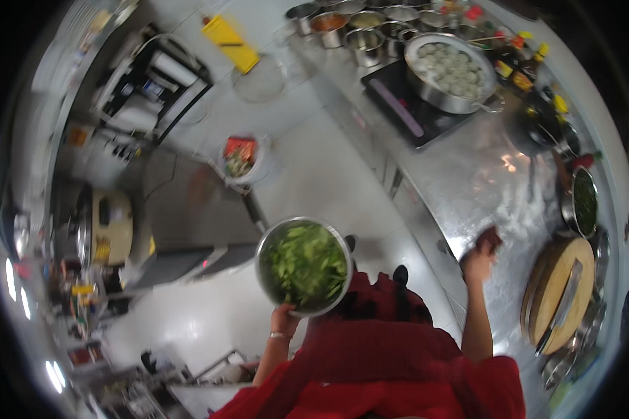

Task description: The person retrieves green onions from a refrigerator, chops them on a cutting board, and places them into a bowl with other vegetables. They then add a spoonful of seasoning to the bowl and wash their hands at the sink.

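My left hand (285,319) grips the near rim of a round stainless steel bowl (262,280), held out over the floor in front of me. Chopped leafy greens (306,262) lie inside the bowl. To the right, my right hand (479,262) is over the edge of the steel worktop (451,194), with a small dark reddish thing, perhaps a cloth, at its fingers; blur hides what it is. Further right on the worktop, a knife (563,304) rests on a round wooden chopping board (542,293).
A wide pot of white round pieces (430,94) stands on a black induction hob (398,105). Steel pots (364,47) and sauce bottles (527,73) line the back. A bowl of dark greens (568,204) is near the board. A waste bucket (262,162) stands ahead on the floor.
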`<action>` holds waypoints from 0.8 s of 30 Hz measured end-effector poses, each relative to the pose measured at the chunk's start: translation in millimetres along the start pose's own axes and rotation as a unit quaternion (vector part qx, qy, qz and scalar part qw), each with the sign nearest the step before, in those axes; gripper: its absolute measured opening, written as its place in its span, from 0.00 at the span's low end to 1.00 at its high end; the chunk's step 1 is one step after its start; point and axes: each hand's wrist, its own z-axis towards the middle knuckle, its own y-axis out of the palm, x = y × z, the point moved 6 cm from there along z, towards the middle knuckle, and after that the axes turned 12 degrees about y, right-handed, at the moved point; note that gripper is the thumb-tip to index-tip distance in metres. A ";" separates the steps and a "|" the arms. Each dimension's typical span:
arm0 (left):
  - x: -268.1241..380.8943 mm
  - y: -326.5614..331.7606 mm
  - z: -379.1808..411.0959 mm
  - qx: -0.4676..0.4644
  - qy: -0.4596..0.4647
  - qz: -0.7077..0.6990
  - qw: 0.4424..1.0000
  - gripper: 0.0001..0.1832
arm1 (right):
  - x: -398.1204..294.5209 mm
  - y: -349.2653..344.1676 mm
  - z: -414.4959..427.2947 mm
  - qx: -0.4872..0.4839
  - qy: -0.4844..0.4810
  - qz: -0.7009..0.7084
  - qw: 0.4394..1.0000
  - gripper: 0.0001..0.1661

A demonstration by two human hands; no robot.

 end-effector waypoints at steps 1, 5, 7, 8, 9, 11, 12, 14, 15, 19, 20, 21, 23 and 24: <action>6.7 11.6 3.4 -0.020 -0.007 -0.017 1.000 0.22 | -47.1 32.0 -10.5 -0.002 -0.063 -0.012 0.998 0.30; 63.4 -25.5 49.5 -0.031 0.050 0.026 0.998 0.26 | -268.4 97.3 -125.0 -0.293 -0.402 -0.050 0.866 0.20; 117.2 -7.8 56.8 -0.040 0.127 0.059 0.989 0.26 | -336.9 107.9 -188.9 -0.527 -0.316 0.199 0.764 0.24; 146.4 15.5 57.8 -0.036 0.159 0.121 0.979 0.27 | -365.8 159.1 -193.9 -0.511 -0.369 0.365 0.685 0.23; 167.0 19.9 75.3 -0.093 0.171 0.142 0.971 0.28 | -378.7 155.3 -198.5 -0.343 -0.413 0.252 0.805 0.22; 197.6 26.4 107.0 -0.093 0.162 0.220 0.957 0.29 | -360.9 139.8 -196.1 -0.419 -0.431 0.241 0.762 0.23; 204.2 55.8 100.6 -0.093 0.178 0.216 0.955 0.27 | -344.0 130.3 -197.3 -0.456 -0.439 0.234 0.738 0.24; 201.2 98.4 96.2 -0.138 0.156 0.204 0.957 0.24 | -308.3 86.7 -204.5 -0.536 -0.421 0.224 0.697 0.25; 197.8 117.7 100.5 -0.164 0.143 0.201 0.955 0.23 | -281.8 57.9 -194.9 -0.571 -0.388 0.230 0.686 0.26; 127.3 188.0 152.9 -0.271 0.020 0.350 0.896 0.15 | -143.9 20.5 -100.6 -0.501 -0.186 0.336 0.776 0.19; 97.1 209.4 167.1 -0.266 -0.017 0.382 0.885 0.05 | -104.7 10.7 -71.5 -0.428 -0.161 0.421 0.783 0.16; 64.1 255.3 138.8 -0.301 -0.048 0.345 0.888 0.04 | -71.8 -17.3 -46.5 -0.367 -0.103 0.433 0.817 0.16; -8.6 316.9 123.5 -0.411 -0.115 0.335 0.840 0.06 | -7.4 -57.6 -2.5 -0.208 0.011 0.514 0.832 0.28; -42.1 348.1 110.7 -0.423 -0.119 0.344 0.830 0.08 | 7.0 -93.5 -0.1 -0.110 0.048 0.522 0.845 0.37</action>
